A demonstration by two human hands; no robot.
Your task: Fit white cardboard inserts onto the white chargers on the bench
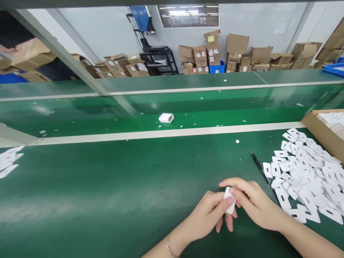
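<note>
One small white plate (228, 194) sat btwn both hands, held up over the near part of the green bench (107, 179), right of centre. Step in hand, by my read: handling that single pc w/ both thumbs. Next move prob. called for a steady L pinch, w/ R thumb free to press or shift. Long axis ran roughly away from the person, far end leaning a bit left, near end tucked by the fingers; broad face looked up at the cam. Any slot in it: couldn't tell, thumbs in the way.

L hand (208, 213) pinched the plate, thumb flat on its face, fingers curled behind. R hand (255, 206) had its thumb on the far right edge, index stretched out past the far end; whether its other fingers gripped from below, couldn't tell.

Just right of R hand: black tweezers (259, 165), then a loose heap of slotted white plates (309, 179), w/ a cardboard box (319, 132) behind. Farther off, past the pale strip (172, 133), lay a white case (164, 118).
</note>
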